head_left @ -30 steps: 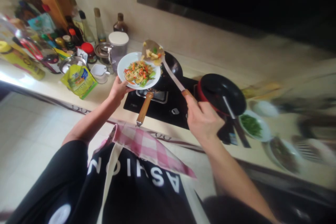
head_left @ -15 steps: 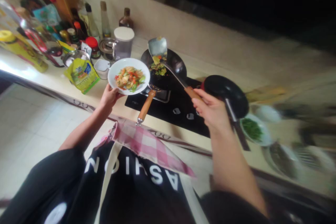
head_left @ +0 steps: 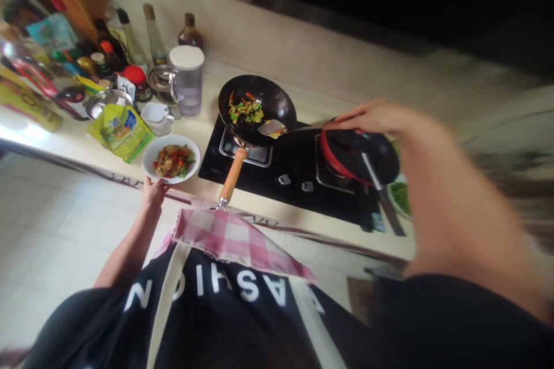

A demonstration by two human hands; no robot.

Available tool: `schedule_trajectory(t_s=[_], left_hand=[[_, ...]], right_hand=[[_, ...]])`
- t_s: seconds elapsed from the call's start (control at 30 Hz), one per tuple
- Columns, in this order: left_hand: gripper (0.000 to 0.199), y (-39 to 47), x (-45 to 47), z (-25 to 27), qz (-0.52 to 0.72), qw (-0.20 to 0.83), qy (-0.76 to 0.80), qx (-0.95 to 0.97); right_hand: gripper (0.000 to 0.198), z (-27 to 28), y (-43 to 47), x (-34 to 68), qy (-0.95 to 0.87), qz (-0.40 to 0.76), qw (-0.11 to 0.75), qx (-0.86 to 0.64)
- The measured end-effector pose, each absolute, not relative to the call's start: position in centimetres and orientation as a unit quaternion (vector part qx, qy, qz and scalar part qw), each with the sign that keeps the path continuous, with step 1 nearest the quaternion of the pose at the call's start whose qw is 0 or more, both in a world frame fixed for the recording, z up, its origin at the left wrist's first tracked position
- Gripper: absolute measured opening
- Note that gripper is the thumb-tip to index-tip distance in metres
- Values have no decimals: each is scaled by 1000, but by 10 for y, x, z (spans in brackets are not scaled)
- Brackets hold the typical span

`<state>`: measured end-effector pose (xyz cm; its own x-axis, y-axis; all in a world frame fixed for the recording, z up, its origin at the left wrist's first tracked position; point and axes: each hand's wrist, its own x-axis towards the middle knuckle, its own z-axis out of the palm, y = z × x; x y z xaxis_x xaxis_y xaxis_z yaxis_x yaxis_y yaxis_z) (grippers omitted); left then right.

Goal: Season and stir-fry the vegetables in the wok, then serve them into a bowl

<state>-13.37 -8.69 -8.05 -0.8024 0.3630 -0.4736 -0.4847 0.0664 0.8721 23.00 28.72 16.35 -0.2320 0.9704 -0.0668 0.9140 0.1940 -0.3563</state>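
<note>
On the counter edge left of the stove, the left hand grips a white plate of stir-fried vegetables. The right hand, fingers closed, holds the spatula resting in the black wok.

A home kitchen: wok on hob, sauce bottles nearby.

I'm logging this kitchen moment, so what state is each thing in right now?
White plate: heaped with stir-fry, left hand on its near rim.
Wok: on the hob, some vegetables left inside.
Spatula: in the wok, blade loaded, right hand at its handle, blurred.
Red-rimmed pan: on the right burner, contents unseen.
Jug: upright, lid on.
Yellow pouch: lying flat.
</note>
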Motion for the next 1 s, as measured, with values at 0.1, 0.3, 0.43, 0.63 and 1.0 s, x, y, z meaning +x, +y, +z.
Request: schedule_trajectory(t_s=[0.1,0.3,0.43,0.63,1.0], left_hand=[[54,-84,-137,-84,677,296,673,-33],[42,-82,-146,-84,673,307,672,-41],[29,-101,-143,-76,588,321,742,-17],[32,-77,-75,-18,549,462,690,98],[41,31,34,-5,427,653,616,112]], right_hand=[[35,172,288,199,-750,180,-32,-636],[33,156,274,169,-859,41,3,-510],[34,169,278,177,-851,-36,-2,-525],[35,176,293,173,-851,-97,-52,-513],[54,201,290,178,-858,-87,-76,-501]])
